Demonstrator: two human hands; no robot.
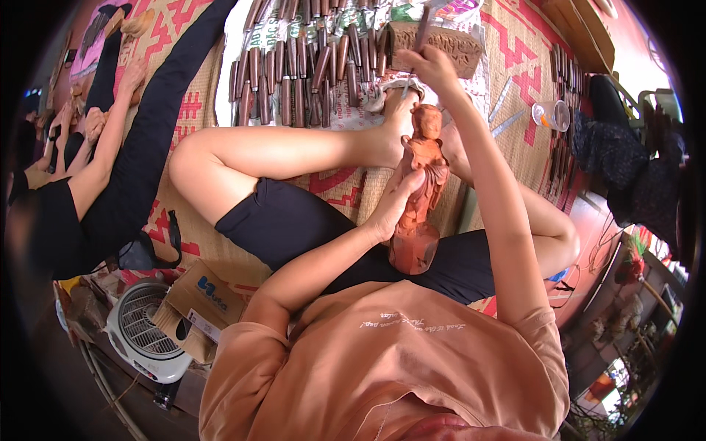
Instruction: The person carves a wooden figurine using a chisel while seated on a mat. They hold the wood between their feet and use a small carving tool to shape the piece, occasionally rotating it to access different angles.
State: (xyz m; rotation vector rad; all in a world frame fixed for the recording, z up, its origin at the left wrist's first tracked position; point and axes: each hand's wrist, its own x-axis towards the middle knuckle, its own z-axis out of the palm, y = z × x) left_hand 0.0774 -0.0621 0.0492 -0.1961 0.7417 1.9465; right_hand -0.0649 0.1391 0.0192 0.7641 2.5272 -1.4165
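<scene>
Head view: left fingers [415,180] clasp the figurine [428,156] midway.

Head view, one only: wide fisheye, upright, head-worn and angled steeply downward, with the shirt [382,360] close beneath at the lower edge, the left hand [397,198] and right hand [435,70] at middle range, and the mat [526,44] and rows of tool handles [300,70] farther off toward the top.

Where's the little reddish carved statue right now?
In the head view, the statue is just right of centre, held in the left hand, its base over the dark shorts and its head below the right hand.
</scene>
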